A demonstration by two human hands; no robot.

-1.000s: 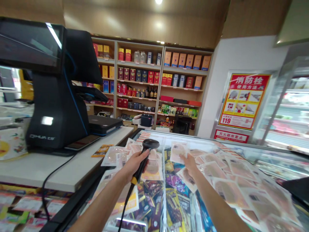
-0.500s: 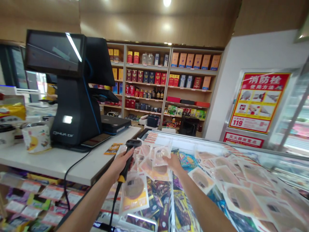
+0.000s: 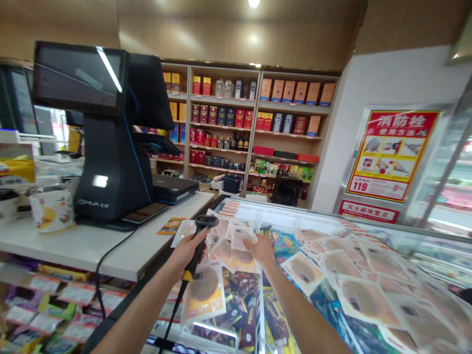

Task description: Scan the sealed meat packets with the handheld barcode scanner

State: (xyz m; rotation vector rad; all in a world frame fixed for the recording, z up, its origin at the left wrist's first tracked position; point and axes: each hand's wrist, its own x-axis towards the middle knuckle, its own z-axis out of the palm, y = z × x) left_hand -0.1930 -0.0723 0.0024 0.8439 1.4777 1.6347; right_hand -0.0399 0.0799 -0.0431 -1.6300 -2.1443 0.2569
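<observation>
The freezer (image 3: 368, 221) fills the right, its glass lid strewn with clear-fronted packets; the counter (image 3: 73, 246) to the left carries a black till (image 3: 110, 147) whose base bears pale lettering too blurred to read. A red poster (image 3: 391, 152) on the far wall shows Chinese headings and "119". The right hand (image 3: 262, 247) lies flat, fingers spread, on a packet (image 3: 241, 241) at the near-left of the lid. The left hand (image 3: 186, 253) grips a scanner (image 3: 201, 241) just left of that packet, handle slanting up and away, head tipped toward it. The left hand is the nearer to the till.
</observation>
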